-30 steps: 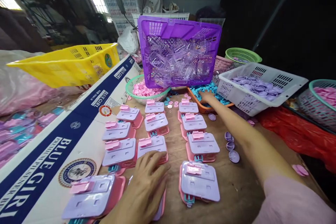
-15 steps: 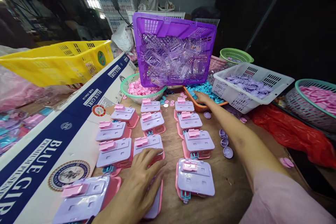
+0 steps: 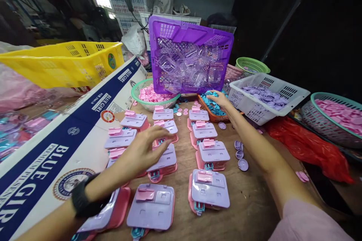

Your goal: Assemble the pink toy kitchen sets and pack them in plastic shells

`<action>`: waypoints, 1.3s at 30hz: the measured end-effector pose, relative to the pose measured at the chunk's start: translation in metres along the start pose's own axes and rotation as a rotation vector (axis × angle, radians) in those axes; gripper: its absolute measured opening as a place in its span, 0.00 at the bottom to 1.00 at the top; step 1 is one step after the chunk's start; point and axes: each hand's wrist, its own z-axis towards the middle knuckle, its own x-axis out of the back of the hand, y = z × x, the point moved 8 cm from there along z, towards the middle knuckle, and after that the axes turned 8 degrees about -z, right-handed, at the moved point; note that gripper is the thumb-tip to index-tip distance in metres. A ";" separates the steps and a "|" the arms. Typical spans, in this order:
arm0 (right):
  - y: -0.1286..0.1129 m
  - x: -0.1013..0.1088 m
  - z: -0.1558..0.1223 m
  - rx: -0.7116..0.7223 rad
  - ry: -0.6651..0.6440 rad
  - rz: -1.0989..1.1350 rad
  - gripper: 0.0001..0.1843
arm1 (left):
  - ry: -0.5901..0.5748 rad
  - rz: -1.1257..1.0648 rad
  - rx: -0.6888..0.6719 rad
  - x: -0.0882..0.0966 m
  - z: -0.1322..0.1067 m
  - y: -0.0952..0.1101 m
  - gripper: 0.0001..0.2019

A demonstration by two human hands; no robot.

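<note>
My left hand [image 3: 149,148], a black band on its wrist, hovers over the middle column of lunch-box-like plastic boxes. Its fingers are loosely bent and apart from the thumb, with nothing visible in them. Beneath its fingertips sits a box with a lilac lid [image 3: 165,156]. At the front stands another lilac-lidded box [image 3: 152,205] with a pink flap and a blue clasp. My right hand [image 3: 219,99] reaches into the orange basket [image 3: 213,116], its bent fingers closed on small blue plastic pieces [image 3: 212,107]; how many it grips is hidden.
A purple crate [image 3: 189,26] of clear plastic parts stands tilted behind. A green basket [image 3: 141,99] holds pink pieces; a white basket [image 3: 249,105] holds lilac ones. A long carton [image 3: 76,131] and yellow crate [image 3: 70,67] lie left. Lilac round parts [image 3: 242,164] lie right.
My left hand has lifted off the front middle box and moved up and away, uncovering its lid. My right hand has risen slightly among the blue pieces.
</note>
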 end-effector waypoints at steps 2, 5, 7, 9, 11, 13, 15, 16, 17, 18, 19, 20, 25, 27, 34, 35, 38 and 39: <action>-0.041 -0.028 -0.023 0.105 -0.134 0.190 0.30 | 0.054 -0.130 0.135 0.006 0.026 -0.017 0.16; -0.102 -0.076 -0.066 0.244 -0.323 0.212 0.28 | 0.128 -0.481 0.320 0.004 0.054 -0.045 0.23; -0.132 -0.108 -0.091 0.309 -0.441 0.187 0.26 | 0.207 -0.685 0.344 0.006 0.064 -0.057 0.23; -0.151 -0.133 -0.107 0.364 -0.506 0.153 0.24 | 0.291 -0.784 0.314 0.013 0.066 -0.067 0.22; -0.162 -0.152 -0.111 0.398 -0.507 0.113 0.22 | 0.345 -0.801 0.283 0.023 0.061 -0.076 0.20; -0.167 -0.165 -0.108 0.401 -0.488 0.083 0.21 | 0.371 -0.809 0.276 0.033 0.054 -0.085 0.16; -0.171 -0.174 -0.104 0.405 -0.468 0.057 0.20 | 0.402 -0.854 0.305 0.041 0.048 -0.095 0.10; -0.174 -0.177 -0.102 0.407 -0.446 0.042 0.19 | 0.432 -0.887 0.343 0.045 0.045 -0.102 0.07; -0.178 -0.179 -0.100 0.413 -0.414 0.022 0.19 | 0.468 -0.920 0.390 0.048 0.042 -0.109 0.05; -0.182 -0.181 -0.099 0.420 -0.377 0.000 0.18 | 0.504 -0.948 0.440 0.050 0.039 -0.117 0.04; -0.186 -0.183 -0.098 0.425 -0.340 -0.024 0.17 | 0.541 -0.966 0.485 0.053 0.037 -0.124 0.04; -0.190 -0.186 -0.098 0.432 -0.311 -0.046 0.16 | 0.574 -0.976 0.519 0.055 0.035 -0.130 0.05; -0.210 -0.210 -0.093 0.521 -0.245 -0.161 0.08 | 0.657 -0.962 0.592 0.065 0.028 -0.155 0.07; -0.216 -0.220 -0.088 0.560 -0.230 -0.204 0.06 | 0.667 -0.936 0.605 0.068 0.026 -0.161 0.07; -0.217 -0.251 -0.063 0.489 -0.331 -0.321 0.05 | 0.660 -0.650 0.555 0.098 0.021 -0.175 0.08; -0.213 -0.256 -0.059 0.450 -0.367 -0.344 0.05 | 0.662 -0.493 0.508 0.108 0.020 -0.176 0.07; -0.204 -0.273 -0.053 0.370 -0.439 -0.414 0.05 | 0.490 0.095 0.295 0.122 0.022 -0.168 0.07; -0.201 -0.277 -0.052 0.359 -0.444 -0.440 0.05 | 0.399 0.222 0.233 0.118 0.023 -0.168 0.11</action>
